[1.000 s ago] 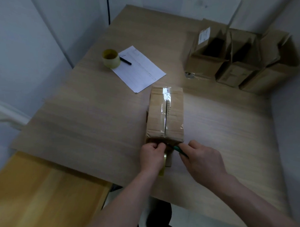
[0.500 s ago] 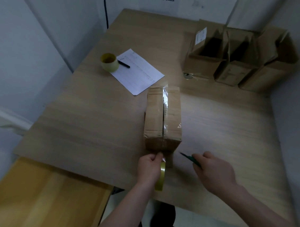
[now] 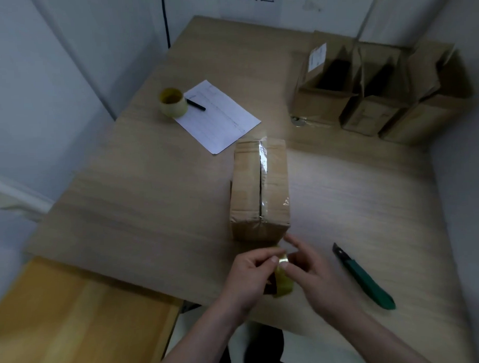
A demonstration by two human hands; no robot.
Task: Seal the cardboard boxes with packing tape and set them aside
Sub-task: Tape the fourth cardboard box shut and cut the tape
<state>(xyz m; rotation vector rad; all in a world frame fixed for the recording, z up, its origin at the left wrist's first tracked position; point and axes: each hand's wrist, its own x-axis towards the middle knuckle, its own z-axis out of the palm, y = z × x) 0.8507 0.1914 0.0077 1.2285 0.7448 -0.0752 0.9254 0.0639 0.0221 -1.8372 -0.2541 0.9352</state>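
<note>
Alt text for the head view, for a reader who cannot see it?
Both hands, left and right, hold a tape roll just before a taped cardboard box on a wooden table. A green utility knife lies to the right.

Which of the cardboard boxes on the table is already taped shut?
The box lying nearest the hands, with clear tape along its top seam. The three boxes at the far right stand with flaps open.

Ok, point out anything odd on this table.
The clear tape strip on the closed cardboard box looks wrinkled at its far end. The green utility knife lies loose beside the hands; I cannot tell whether its blade is out.
</note>
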